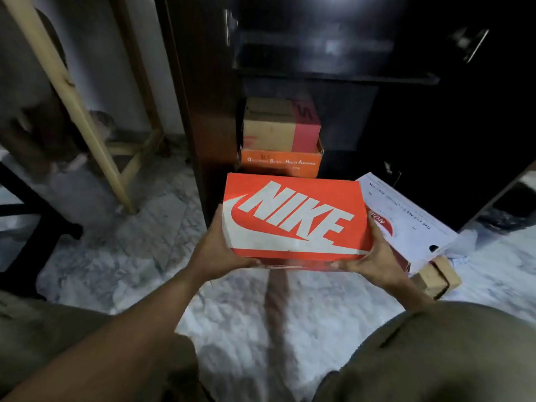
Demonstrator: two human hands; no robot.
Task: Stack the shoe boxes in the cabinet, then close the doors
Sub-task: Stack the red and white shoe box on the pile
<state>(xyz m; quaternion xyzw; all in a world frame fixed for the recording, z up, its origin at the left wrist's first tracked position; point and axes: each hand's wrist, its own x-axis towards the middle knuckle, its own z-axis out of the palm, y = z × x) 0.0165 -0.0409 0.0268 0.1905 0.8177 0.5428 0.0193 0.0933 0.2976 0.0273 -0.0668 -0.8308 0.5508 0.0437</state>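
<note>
I hold an orange Nike shoe box (pixel 295 219) level above the floor, just in front of the open dark cabinet (pixel 333 76). My left hand (pixel 220 248) grips its left near corner and my right hand (pixel 377 253) grips its right near corner. Inside the cabinet's bottom compartment, at the left, a brown and red cardboard box (pixel 278 126) rests on an orange box (pixel 281 163). A white box (pixel 406 219) lies on the floor to the right, partly hidden behind the Nike box, with a small brown box (pixel 438 278) beside it.
The cabinet's left door (pixel 191 111) stands open beside the stacked boxes, and the dark right door (pixel 464 111) is open too. A wooden ladder (pixel 72 105) leans at the left. The floor (pixel 246 329) is white marble. My knees fill the bottom corners.
</note>
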